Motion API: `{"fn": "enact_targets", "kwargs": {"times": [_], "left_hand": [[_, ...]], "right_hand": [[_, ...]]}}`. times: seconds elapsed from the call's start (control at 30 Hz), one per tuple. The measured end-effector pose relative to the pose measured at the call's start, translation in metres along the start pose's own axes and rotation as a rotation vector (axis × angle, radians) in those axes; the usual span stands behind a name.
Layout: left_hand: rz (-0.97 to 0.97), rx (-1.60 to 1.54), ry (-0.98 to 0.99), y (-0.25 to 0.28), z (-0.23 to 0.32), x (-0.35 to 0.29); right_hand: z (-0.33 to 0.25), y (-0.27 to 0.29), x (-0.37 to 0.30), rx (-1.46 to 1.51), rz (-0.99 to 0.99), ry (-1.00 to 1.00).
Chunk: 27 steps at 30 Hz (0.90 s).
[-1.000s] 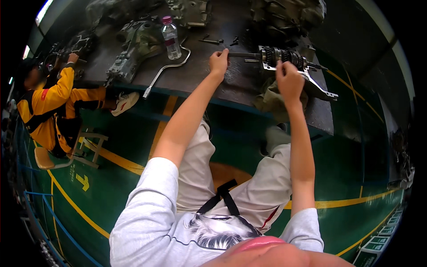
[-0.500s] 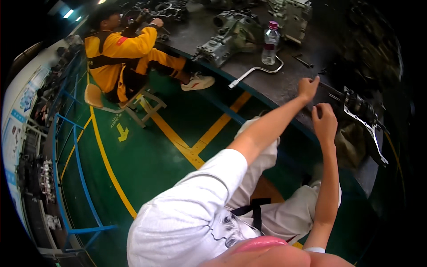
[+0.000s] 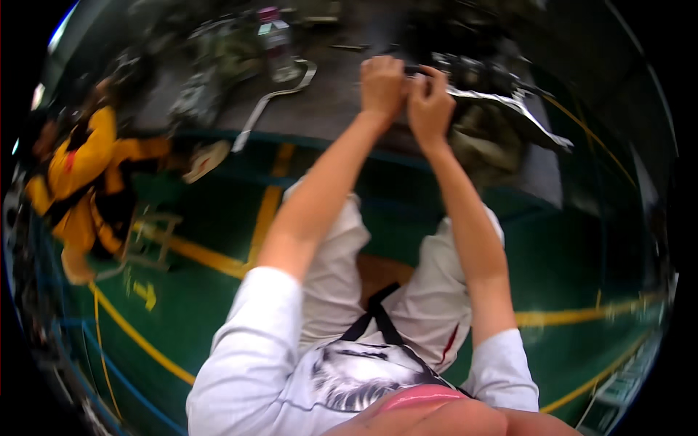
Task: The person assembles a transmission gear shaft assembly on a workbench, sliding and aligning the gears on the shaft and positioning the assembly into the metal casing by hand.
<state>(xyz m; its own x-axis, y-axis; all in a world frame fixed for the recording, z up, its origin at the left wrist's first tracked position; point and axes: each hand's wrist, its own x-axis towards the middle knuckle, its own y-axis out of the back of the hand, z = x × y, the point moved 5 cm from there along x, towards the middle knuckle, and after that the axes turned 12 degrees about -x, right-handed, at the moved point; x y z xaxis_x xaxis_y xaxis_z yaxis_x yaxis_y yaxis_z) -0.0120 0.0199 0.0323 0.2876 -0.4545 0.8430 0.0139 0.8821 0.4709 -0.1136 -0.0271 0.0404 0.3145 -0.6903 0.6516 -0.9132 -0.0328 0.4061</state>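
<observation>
Over the bench's near side, my left hand (image 3: 383,86) is closed, its fingers curled with the back of the hand toward me. Close beside it, my right hand (image 3: 430,105) is also closed, fingers bent and thumb toward the left hand. A short dark rod-like piece (image 3: 413,70) shows between the two hands; blur and the fingers hide most of it. Just right of my hands lies a dark geared shaft assembly (image 3: 476,71), blurred. In front of it a flat, pale metal frame-like part (image 3: 520,106) stretches to the right.
A bent silver wrench (image 3: 263,109) lies left on the bench (image 3: 320,116), beside a pink-capped bottle (image 3: 280,51). Metal housings (image 3: 200,94) stand further left. A brownish cloth-like bundle (image 3: 487,145) sits at the right. A seated person in yellow (image 3: 83,174) works at far left.
The view has swung right, so the bench and the person now appear further left. My hands have come together, with the dark piece between them.
</observation>
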Motion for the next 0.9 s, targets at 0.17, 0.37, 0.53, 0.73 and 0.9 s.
{"fn": "enact_targets", "kwargs": {"times": [0.17, 0.37, 0.53, 0.73, 0.9], "left_hand": [[-0.031, 0.181, -0.124, -0.023, 0.015, -0.003], [-0.153, 0.26, -0.078, -0.038, 0.01, 0.0], [-0.089, 0.215, -0.13, -0.035, -0.001, 0.015], [-0.534, 0.061, 0.115, -0.051, -0.016, 0.049], [-1.139, -0.22, 0.39, -0.072, -0.038, 0.056]], "right_hand": [[-0.005, 0.022, 0.011, -0.122, 0.256, 0.325], [0.002, 0.043, 0.036, -0.241, 0.378, 0.495], [0.078, 0.13, 0.146, -0.614, 0.262, 0.078], [0.216, 0.18, 0.195, -0.809, -0.615, 0.22], [0.204, 0.156, 0.179, -1.059, -0.654, 0.221]]}}
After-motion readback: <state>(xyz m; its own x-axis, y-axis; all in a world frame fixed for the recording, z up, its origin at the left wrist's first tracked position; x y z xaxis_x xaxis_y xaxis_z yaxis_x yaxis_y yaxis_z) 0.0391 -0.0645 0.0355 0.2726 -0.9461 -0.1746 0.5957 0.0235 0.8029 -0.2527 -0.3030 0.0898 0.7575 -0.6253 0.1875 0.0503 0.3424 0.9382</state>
